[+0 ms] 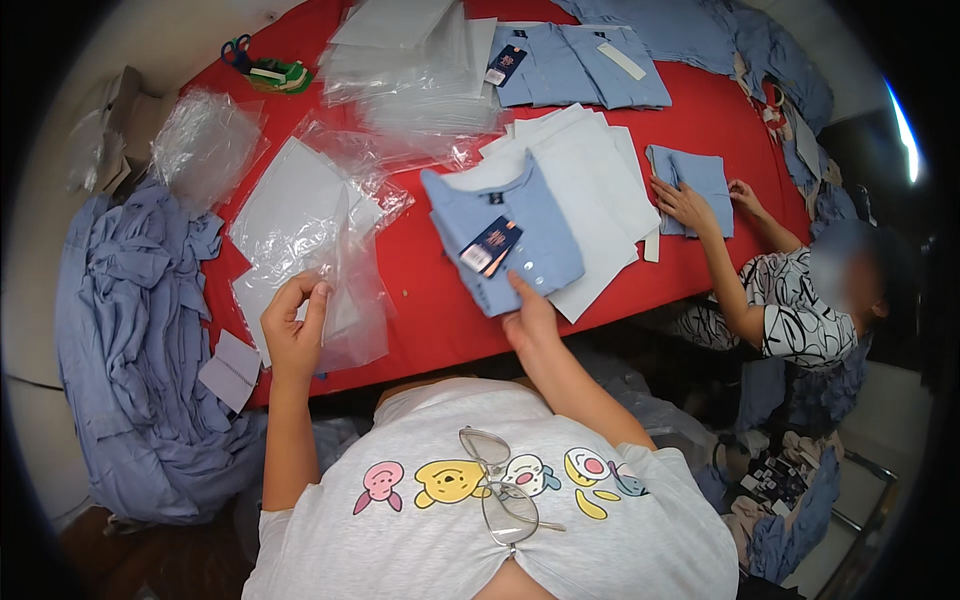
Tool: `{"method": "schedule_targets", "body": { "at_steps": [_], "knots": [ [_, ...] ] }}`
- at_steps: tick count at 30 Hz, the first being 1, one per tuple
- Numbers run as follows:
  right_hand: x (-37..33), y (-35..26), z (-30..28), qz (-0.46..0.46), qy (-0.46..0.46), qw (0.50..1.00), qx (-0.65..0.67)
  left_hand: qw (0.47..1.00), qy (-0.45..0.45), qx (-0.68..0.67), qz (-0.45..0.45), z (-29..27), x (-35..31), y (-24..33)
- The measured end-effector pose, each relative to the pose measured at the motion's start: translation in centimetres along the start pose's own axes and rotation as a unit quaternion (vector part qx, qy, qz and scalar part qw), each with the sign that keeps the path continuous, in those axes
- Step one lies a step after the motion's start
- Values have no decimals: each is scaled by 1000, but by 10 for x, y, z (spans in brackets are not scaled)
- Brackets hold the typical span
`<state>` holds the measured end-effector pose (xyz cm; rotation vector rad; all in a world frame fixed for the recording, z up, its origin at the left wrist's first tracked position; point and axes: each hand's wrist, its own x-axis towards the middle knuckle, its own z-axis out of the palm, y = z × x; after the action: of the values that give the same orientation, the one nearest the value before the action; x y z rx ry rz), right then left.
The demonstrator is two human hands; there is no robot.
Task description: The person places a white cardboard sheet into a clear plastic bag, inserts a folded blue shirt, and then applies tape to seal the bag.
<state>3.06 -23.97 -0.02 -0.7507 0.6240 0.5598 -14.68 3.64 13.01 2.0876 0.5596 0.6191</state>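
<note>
My right hand (pixel 532 318) grips the lower edge of a folded blue shirt (pixel 545 225), tilted over the red table. Dark hang tags (pixel 490 246) lie on the shirt's front, beside its buttons. My left hand (pixel 296 312) pinches the edge of a clear plastic bag (pixel 357 325), thumb against fingers. That bag hangs over white sheets and more clear plastic (pixel 290 215). To the right of the shirt, partly under it, is a fanned stack of white card sheets (pixel 600 190).
Scissors (pixel 237 52) and a green tape dispenser (pixel 280 76) sit far left. Clear bags (pixel 400 70) and folded shirts (pixel 580 65) lie at the back. At the right a co-worker's hands (pixel 690 205) rest on a folded blue garment (pixel 705 180). Blue garments (pixel 130 370) heap at the left.
</note>
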Motion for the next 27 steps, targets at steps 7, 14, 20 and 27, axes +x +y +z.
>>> {"method": "schedule_targets", "body": {
  "at_steps": [7,14,20,27],
  "knots": [
    [-54,48,-61,217,-98,968,-80,998,-11,6,-56,22,-80,23],
    [-41,8,-75,347,-294,708,-540,922,-71,303,232,57,-151,-8],
    [19,-113,-73,-448,-119,560,-686,965,-56,235,99,85,-160,-54],
    [70,-146,-49,-273,11,553,-787,999,2,-40,-10,91,-87,-10]
  ]
}}
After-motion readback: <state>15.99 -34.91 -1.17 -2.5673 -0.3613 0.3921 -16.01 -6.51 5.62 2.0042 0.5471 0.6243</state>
